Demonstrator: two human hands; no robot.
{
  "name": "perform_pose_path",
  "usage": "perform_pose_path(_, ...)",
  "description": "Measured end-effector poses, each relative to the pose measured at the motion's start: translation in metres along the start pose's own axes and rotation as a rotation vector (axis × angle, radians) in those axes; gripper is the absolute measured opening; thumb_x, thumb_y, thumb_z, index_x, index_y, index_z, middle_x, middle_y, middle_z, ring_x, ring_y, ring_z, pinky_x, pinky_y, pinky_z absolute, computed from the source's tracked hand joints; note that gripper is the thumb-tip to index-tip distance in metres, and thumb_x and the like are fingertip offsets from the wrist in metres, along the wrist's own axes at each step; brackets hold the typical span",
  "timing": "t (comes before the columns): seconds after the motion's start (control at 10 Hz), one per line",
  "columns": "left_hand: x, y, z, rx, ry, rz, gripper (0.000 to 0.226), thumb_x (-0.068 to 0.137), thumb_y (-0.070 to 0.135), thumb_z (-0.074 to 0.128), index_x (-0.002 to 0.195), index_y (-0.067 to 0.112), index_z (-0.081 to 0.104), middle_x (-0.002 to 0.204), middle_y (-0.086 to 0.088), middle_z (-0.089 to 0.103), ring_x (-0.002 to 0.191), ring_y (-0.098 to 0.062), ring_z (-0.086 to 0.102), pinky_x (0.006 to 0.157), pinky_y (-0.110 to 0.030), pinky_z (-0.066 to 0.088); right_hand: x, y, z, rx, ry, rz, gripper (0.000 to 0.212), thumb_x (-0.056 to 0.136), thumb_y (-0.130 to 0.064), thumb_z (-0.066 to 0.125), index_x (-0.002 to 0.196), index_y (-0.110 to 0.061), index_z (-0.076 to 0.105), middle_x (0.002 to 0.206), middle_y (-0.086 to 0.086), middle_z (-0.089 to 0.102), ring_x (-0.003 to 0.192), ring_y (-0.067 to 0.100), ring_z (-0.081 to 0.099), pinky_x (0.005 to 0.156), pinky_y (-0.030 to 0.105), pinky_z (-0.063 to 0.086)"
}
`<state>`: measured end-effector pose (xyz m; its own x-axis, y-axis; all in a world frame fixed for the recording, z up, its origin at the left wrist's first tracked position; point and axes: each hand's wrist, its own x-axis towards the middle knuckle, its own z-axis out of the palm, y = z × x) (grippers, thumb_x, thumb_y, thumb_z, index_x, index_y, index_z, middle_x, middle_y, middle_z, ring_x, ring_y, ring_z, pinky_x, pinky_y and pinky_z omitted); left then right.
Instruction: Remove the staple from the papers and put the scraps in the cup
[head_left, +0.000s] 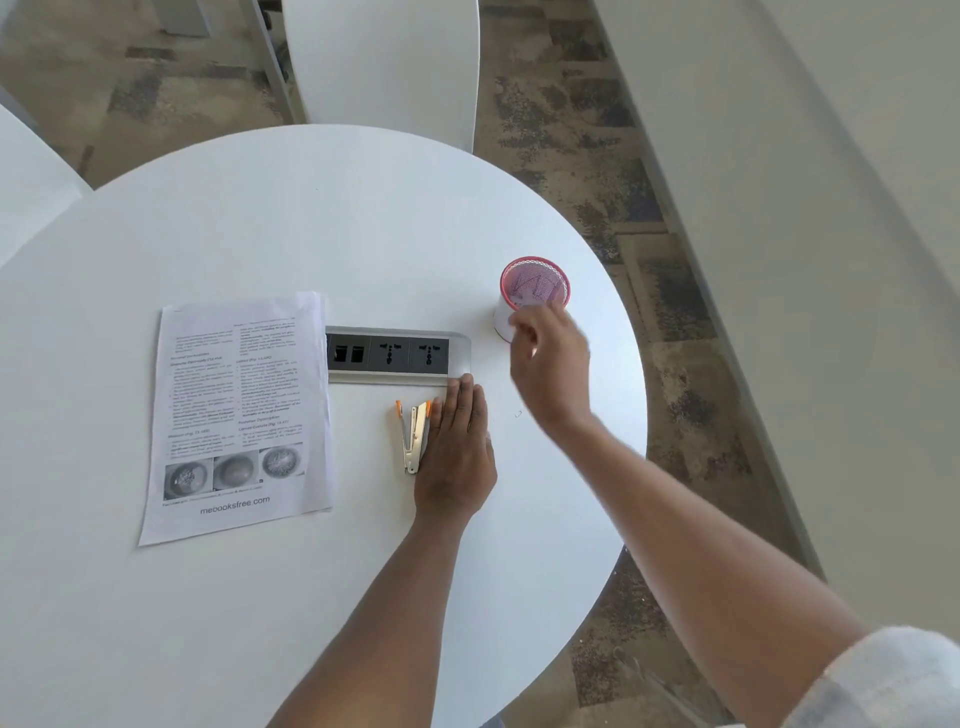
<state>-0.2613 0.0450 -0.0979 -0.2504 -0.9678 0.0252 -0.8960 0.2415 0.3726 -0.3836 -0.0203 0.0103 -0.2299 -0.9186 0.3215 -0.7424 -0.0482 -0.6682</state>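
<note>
The printed papers (239, 415) lie flat on the left of the round white table (260, 234). A metal staple remover with orange tips (413, 434) lies to their right. My left hand (457, 452) rests flat on the table with fingers together, touching the remover's right side. A pink mesh cup (534, 291) stands at the table's right. My right hand (548, 358) hovers blurred just in front of the cup's rim; whether it pinches anything I cannot tell. A small bent staple (518, 414) lies on the table between my hands.
A recessed power socket panel (397, 355) sits in the table's middle, between papers and cup. White chairs stand at the far side (384, 62) and far left (31, 171). The table edge curves close behind the cup.
</note>
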Motion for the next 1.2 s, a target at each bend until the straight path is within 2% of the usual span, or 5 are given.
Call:
perform_pose_path(0.1,0.001,-0.001,0.001,-0.019,-0.015,0.012,0.059,0.097,0.014,0.035,0.155,0.004,0.027,0.166,-0.013,0.021,0.155,-0.027,0.015,0.124,-0.038,0.003,-0.047,0.015,0.014,-0.106,-0.156,0.022,0.029,0.089,-0.001,0.051,0.112,-0.007,0.067,0.113,0.010,0.068,0.105,0.027,0.062,0.086,0.038,0.052)
perform_pose_path(0.2,0.002,-0.002,0.004,-0.010,-0.009,0.016,0.059,0.097,0.017,0.029,0.155,0.003,0.029,0.165,-0.013,0.022,0.155,-0.027,0.015,0.125,-0.040,0.006,-0.086,0.047,0.026,-0.322,-0.405,0.169,0.055,0.098,-0.010,0.040,0.152,-0.006,0.033,0.161,0.010,0.031,0.150,0.025,0.025,0.123,0.036,0.020)
perform_pose_path(0.3,0.002,-0.004,0.006,-0.007,-0.011,0.013,0.058,0.098,0.020,0.029,0.155,0.004,0.030,0.165,-0.013,0.022,0.155,-0.027,0.015,0.125,-0.041,0.007,-0.099,0.060,0.026,-0.409,-0.495,0.161,0.060,0.102,-0.019,0.030,0.158,-0.009,0.010,0.167,0.007,0.005,0.155,0.019,-0.001,0.125,0.035,-0.001)
perform_pose_path(0.6,0.000,-0.002,0.006,0.072,-0.030,0.007,0.062,0.100,0.029,0.031,0.158,0.009,0.024,0.167,-0.008,0.017,0.156,-0.022,0.010,0.125,-0.042,0.009,-0.109,0.068,0.026,-0.533,-0.553,0.115,0.066,0.104,-0.049,0.016,0.157,-0.015,-0.007,0.164,0.000,-0.017,0.152,0.015,-0.019,0.123,0.036,-0.011)
perform_pose_path(1.2,0.007,0.005,-0.031,0.082,-0.004,0.053,0.064,0.097,0.029,0.020,0.154,0.002,0.032,0.163,-0.015,0.028,0.151,-0.029,0.027,0.124,-0.037,0.010,-0.102,0.046,0.002,-0.426,-0.511,0.089,0.064,0.104,-0.027,0.025,0.157,-0.011,-0.007,0.162,0.002,-0.018,0.149,0.014,-0.019,0.125,0.037,-0.006)
